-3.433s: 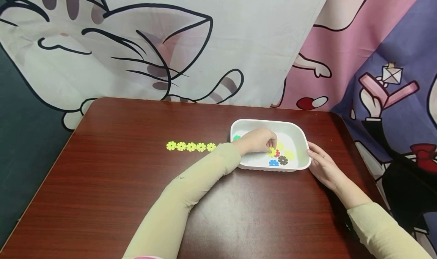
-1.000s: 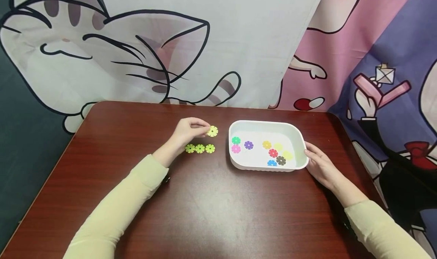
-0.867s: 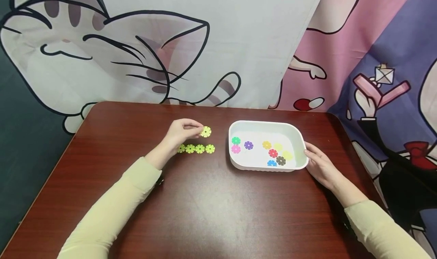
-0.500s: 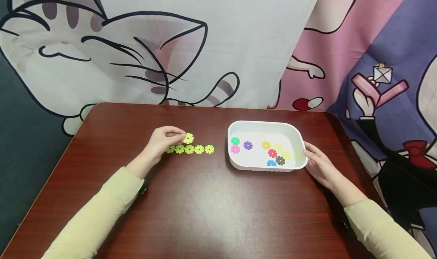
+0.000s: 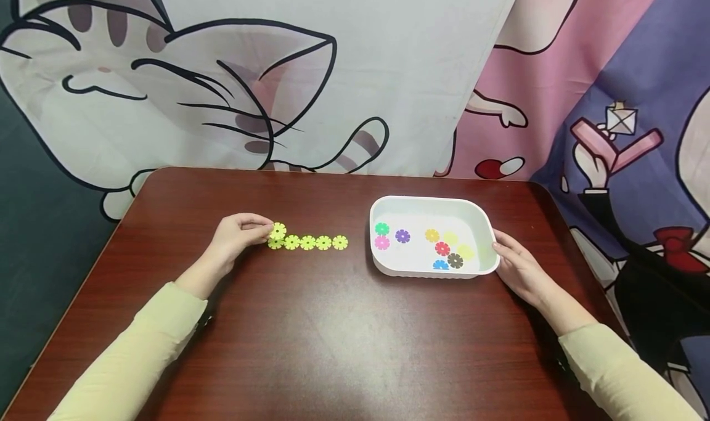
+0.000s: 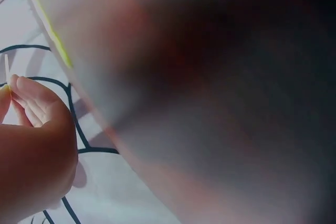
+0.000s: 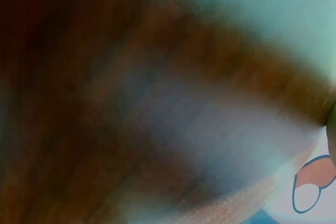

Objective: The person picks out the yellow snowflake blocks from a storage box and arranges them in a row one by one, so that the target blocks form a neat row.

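Between thumb and fingers my left hand (image 5: 237, 235) pinches a yellow flower-shaped disc (image 5: 278, 230), which overlaps the left end of a row of yellow flower discs (image 5: 307, 243) on the table. In the left wrist view the left hand (image 6: 39, 124) holds the thin edge of the disc (image 6: 7, 69). My right hand (image 5: 521, 265) grips the right end of a white plastic tray (image 5: 432, 274), fingers at its rim and thumb side hidden in part. The right wrist view is mostly blurred.
Inside the tray lie several flower discs, among them a green one (image 5: 381, 228), a purple one (image 5: 402, 236), a red one (image 5: 442, 248) and a black one (image 5: 455, 261). The brown table (image 5: 333, 335) ends at a cartoon-printed cloth (image 5: 416, 69) behind.
My left hand came out of the tray with a yellow disc, then moved left and toward me along the row to its left end. The right hand has stayed on the tray.
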Demonstrator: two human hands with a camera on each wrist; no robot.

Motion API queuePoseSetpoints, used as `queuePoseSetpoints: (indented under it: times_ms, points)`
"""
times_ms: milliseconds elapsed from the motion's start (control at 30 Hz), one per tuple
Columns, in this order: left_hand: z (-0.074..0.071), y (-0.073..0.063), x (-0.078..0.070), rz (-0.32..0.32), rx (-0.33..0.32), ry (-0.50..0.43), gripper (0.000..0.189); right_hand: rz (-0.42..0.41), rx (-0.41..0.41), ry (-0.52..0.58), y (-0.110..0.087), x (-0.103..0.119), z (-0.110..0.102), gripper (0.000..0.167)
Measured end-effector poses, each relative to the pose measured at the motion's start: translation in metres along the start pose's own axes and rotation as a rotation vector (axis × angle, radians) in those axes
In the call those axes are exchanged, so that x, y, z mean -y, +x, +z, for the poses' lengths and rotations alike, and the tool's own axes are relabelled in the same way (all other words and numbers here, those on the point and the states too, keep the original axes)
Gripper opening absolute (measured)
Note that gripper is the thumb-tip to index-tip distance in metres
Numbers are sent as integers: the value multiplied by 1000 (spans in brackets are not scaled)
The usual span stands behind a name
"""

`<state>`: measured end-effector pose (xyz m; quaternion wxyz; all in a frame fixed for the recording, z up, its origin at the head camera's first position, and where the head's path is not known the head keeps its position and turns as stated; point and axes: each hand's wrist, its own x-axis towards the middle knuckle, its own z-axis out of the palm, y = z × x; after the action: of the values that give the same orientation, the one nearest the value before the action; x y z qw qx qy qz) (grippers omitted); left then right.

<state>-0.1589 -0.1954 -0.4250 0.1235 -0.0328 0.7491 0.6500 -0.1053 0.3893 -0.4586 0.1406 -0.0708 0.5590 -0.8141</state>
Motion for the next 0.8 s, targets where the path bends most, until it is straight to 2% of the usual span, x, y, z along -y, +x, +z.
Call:
queuePoseSetpoints:
  times_ms: [200, 433, 633, 800]
  points:
    - [-16, 1, 9, 10, -22, 103, 24, -1, -9, -22, 0, 0, 0, 40]
    - [-30, 0, 15, 13, -30, 203, 36, 4, 3, -1, 0, 0, -1, 40]
    - [-35, 2, 17, 40, -54, 413, 31, 6, 6, -6, 0, 0, -2, 40]
    - [-37, 5, 19, 91, -85, 596, 23, 7, 8, -3, 0, 0, -2, 41]
